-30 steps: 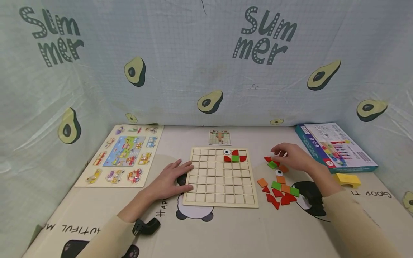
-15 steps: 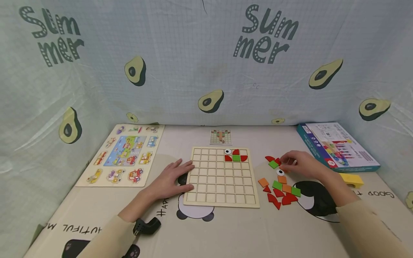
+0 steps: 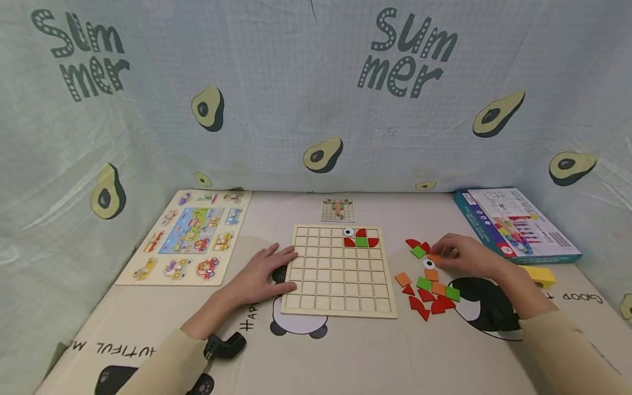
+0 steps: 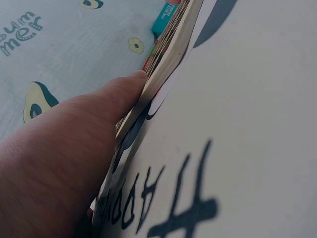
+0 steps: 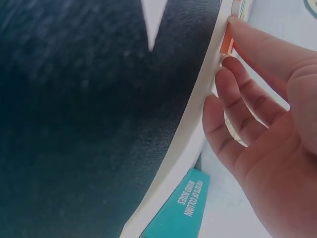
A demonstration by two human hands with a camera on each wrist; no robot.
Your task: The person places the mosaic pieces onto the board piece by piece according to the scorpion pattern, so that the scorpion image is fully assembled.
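My left hand (image 3: 261, 277) rests at the left edge of a wooden grid board (image 3: 323, 274), fingers spread and thumb on its rim. In the left wrist view the thumb (image 4: 126, 91) touches the board's edge. On the board's upper right lie a round eye tile (image 3: 349, 232), a green square (image 3: 361, 242) and several red pieces. My right hand (image 3: 466, 255) is over the loose tiles right of the board. Its thumb and fingertips pinch an orange tile (image 5: 227, 42), which they partly cover. Another eye tile (image 3: 428, 264) lies just below those fingertips.
Loose red, green and orange pieces (image 3: 438, 288) lie right of the board. A small pattern card (image 3: 338, 209) lies behind it. A picture puzzle board (image 3: 168, 269) is at the left; a teal box (image 3: 523, 225) and a yellow block (image 3: 542, 277) are at the right.
My right hand has moved right and slightly down from the red and green pieces to the orange tile, which it now pinches. My left hand has stayed on the board.
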